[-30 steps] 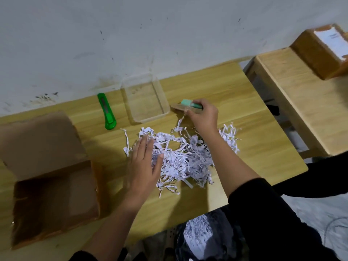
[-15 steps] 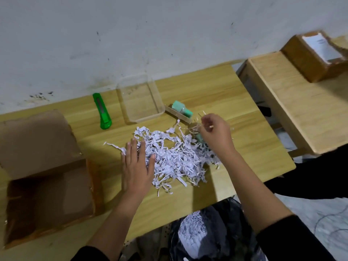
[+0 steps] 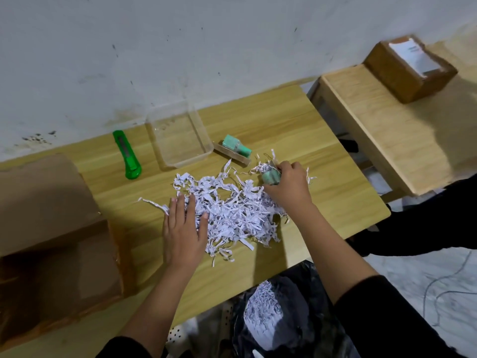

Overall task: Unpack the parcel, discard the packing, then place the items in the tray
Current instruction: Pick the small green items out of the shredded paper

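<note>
Green item (image 3: 269, 177) gripped amid shredded paper (image 3: 232, 213), centre frame.
Right hand (image 3: 289, 187) curls round it, probably bound for the tray (image 3: 180, 143); left hand (image 3: 184, 228), fingers straight, pins the shreds.

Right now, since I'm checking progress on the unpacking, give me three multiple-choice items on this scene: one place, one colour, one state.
1. The loose teal item lies: A inside the tray; B on the table beside the tray; C on the floor.
2. The utility knife is: A red; B green; C yellow.
3. The left hand is: A flat on the shredded paper; B gripping the knife; C lifting the tray.
Answers: B, it sits right of the tray wall; B, bright green body; A, straight fingers on the shreds.
</note>
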Motion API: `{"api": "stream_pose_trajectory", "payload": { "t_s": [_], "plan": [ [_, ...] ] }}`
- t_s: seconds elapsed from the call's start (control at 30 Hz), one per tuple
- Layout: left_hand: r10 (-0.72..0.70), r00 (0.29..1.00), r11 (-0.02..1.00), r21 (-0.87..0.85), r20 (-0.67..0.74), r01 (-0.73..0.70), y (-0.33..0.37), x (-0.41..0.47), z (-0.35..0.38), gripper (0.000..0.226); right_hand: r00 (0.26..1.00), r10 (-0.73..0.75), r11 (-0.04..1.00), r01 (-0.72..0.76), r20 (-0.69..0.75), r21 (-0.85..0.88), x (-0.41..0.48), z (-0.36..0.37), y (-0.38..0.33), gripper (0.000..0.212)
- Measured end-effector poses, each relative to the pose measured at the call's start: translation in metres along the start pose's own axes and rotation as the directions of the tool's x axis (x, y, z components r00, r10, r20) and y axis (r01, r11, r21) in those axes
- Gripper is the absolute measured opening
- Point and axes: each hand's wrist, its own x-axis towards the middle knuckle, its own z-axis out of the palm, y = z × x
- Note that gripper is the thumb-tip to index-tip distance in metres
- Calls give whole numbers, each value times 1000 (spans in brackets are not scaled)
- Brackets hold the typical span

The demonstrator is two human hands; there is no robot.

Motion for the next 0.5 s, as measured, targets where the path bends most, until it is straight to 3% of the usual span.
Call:
{"api": "stream_pose_trajectory", "payload": {
  "t_s": [0.17,0.3,0.43,0.5],
  "plan": [
    [37,999,999,-10,36,-37,-1,-10,-1,71,998,50,999,-50,23,11,3,-1,-3,52],
    [60,996,992,-119,59,-52,-4,-8,-9,59,999,43,983,-38,-24,177,-11,-3,-7,51],
    [44,992,963,-258,-115,-73,6,-6,-30,69,998,-55,920,63,-33,387,-44,-7,-19,56],
    [23,975,936,-338,-219,-98,21,-6,-41,66,986,-165,900,158,-19,407,-58,-8,-28,58]
  ]
}}
